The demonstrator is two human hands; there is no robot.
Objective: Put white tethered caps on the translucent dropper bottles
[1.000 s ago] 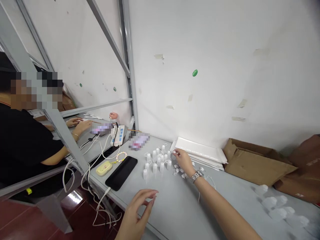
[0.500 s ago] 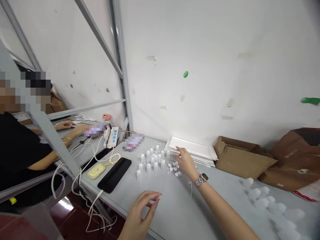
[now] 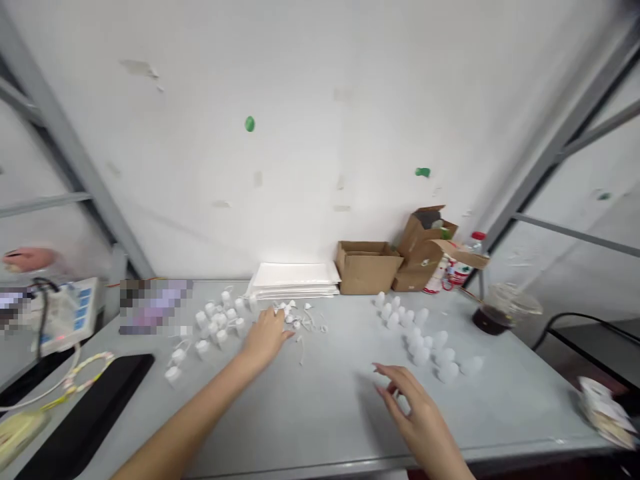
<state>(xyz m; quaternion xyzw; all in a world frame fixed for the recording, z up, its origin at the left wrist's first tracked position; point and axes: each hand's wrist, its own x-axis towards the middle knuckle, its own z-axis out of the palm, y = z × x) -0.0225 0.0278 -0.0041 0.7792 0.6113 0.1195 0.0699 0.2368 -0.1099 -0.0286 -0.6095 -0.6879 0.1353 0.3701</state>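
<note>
My left hand (image 3: pixel 265 337) reaches over the table, palm down, at a pile of small white caps with cords (image 3: pixel 293 310). Its thumb stands apart from the fingers, and the fingertips are partly hidden. Close by on its left stands a group of small white bottles with looped caps (image 3: pixel 215 327). Nearer the front edge, my right hand (image 3: pixel 415 413) hovers with thumb and fingers curved apart, nothing visible between them. Beyond it lie several blurred white rounded pieces (image 3: pixel 420 340).
White flat sheets (image 3: pixel 295 277) are stacked against the wall beside a cardboard box (image 3: pixel 370 270). A brown paper bag (image 3: pixel 417 267) and a cup of dark drink (image 3: pixel 500 313) stand at right. On the left are a black phone (image 3: pixel 95 407), a bead bracelet (image 3: pixel 90 373) and a power strip (image 3: pixel 70 313).
The view has swung right. My right hand has left the caps and moved toward the rounded pieces on the right. My left hand has come forward to the caps.
</note>
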